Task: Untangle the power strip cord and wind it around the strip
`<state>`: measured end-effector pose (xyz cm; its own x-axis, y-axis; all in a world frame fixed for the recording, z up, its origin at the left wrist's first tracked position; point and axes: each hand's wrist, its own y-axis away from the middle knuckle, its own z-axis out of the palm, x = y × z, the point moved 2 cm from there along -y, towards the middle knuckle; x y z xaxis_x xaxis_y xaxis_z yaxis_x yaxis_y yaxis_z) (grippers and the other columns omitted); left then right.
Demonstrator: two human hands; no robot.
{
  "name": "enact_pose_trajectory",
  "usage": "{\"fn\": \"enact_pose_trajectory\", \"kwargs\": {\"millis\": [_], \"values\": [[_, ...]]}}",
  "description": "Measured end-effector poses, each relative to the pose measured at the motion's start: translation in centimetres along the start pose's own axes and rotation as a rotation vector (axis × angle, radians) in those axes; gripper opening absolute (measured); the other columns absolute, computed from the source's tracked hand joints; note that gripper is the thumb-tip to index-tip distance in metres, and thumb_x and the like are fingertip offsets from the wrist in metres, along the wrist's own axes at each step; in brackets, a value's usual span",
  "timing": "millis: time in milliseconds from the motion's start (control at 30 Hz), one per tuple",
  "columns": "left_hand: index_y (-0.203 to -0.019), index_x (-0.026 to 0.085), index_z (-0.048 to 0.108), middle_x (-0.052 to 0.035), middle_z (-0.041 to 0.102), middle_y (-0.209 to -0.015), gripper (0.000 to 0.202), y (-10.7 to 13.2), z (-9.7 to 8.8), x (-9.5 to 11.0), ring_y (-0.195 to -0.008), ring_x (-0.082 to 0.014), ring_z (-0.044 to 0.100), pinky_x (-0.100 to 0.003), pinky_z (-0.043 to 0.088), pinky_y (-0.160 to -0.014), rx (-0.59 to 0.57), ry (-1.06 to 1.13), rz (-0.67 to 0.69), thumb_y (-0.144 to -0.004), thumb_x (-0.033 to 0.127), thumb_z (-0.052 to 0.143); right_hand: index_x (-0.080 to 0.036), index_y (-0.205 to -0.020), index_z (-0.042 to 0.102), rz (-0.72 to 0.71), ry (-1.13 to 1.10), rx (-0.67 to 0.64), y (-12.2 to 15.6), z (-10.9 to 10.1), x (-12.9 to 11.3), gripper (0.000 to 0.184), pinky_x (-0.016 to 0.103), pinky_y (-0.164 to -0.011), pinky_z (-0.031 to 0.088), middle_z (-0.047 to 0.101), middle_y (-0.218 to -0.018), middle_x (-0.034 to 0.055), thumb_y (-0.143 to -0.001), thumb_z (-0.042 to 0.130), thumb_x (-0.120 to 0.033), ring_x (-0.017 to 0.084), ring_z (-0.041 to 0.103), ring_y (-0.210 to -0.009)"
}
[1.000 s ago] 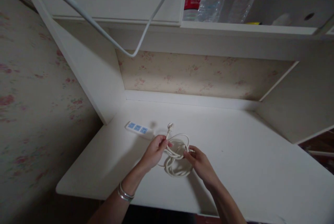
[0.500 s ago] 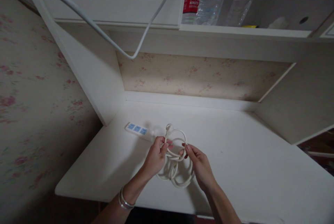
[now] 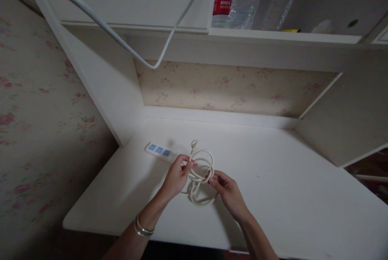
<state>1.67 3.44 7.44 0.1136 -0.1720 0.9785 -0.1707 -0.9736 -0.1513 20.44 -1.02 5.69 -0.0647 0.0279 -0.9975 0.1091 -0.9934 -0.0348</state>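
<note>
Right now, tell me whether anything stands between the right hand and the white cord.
Nothing visible does: the right hand is already at the looped white cord, fingertips on it. The power strip lies beyond the left hand, outside that gap.

Wide room for passage is left over the table (image 3: 287,183), from the right hand (image 3: 228,193) across to the right side panel (image 3: 342,118). Between the left hand (image 3: 176,174) and the right hand, the way is blocked by held loops of white cord (image 3: 198,178). Farther left, a low path is obstructed by the power strip (image 3: 159,149), which could be passed from above. Upward reach toward the back is limited by the shelf (image 3: 281,36) and, at upper left, by a hanging cable (image 3: 153,66).
</note>
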Motion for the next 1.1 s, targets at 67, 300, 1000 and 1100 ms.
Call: {"fn": "enact_pose_trajectory", "kwargs": {"millis": [67, 300, 1000, 1100], "values": [[-0.086, 0.017, 0.055, -0.0046, 0.065, -0.082, 0.019, -0.1, -0.2, 0.1, -0.078, -0.0167, 0.064, -0.027, 0.048, -0.072, -0.008, -0.085, 0.032, -0.086, 0.036, 0.053, -0.021, -0.098, 0.068, -0.003, 0.005, 0.048, -0.2, 0.0, 0.4, 0.029, 0.033, -0.084, 0.045, 0.069, -0.092, 0.0061, -0.080, 0.065, -0.044, 0.021, 0.061, -0.088], [-0.084, 0.017, 0.061, -0.0037, 0.066, -0.081, 0.010, 0.7, 0.6, 0.2, -0.078, -0.0157, 0.062, -0.025, 0.047, -0.073, -0.020, -0.214, 0.078, -0.082, 0.025, 0.056, -0.024, -0.103, 0.058, -0.022, -0.143, 0.196, -0.9, 0.7, 0.4, 0.035, 0.029, -0.075, 0.049, 0.062, -0.095, 0.0017, -0.074, 0.072, -0.035, 0.017, 0.061, -0.081], [-0.108, 0.024, 0.059, -0.0057, 0.067, -0.095, 0.036, 2.1, 3.8, 0.6, -0.096, -0.0262, 0.057, -0.040, 0.035, -0.088, -0.029, -0.699, 0.221, -0.074, 0.033, 0.067, -0.019, -0.095, 0.059, -0.066, 0.128, 0.159, -1.0, 0.3, 0.4, 0.027, 0.031, -0.076, 0.044, 0.066, -0.087, 0.0047, -0.083, 0.061, -0.043, 0.020, 0.059, -0.081], [-0.104, 0.023, 0.060, -0.0053, 0.066, -0.092, 0.031, 2.1, 3.9, 0.3, -0.095, -0.0254, 0.056, -0.040, 0.034, -0.088, -0.016, -0.742, 0.216, -0.075, 0.032, 0.066, -0.019, -0.092, 0.060, -0.076, 0.114, 0.125, -0.8, 0.1, 0.0, 0.026, 0.030, -0.075, 0.044, 0.065, -0.084, 0.0038, -0.084, 0.059, -0.044, 0.020, 0.058, -0.080]]}}
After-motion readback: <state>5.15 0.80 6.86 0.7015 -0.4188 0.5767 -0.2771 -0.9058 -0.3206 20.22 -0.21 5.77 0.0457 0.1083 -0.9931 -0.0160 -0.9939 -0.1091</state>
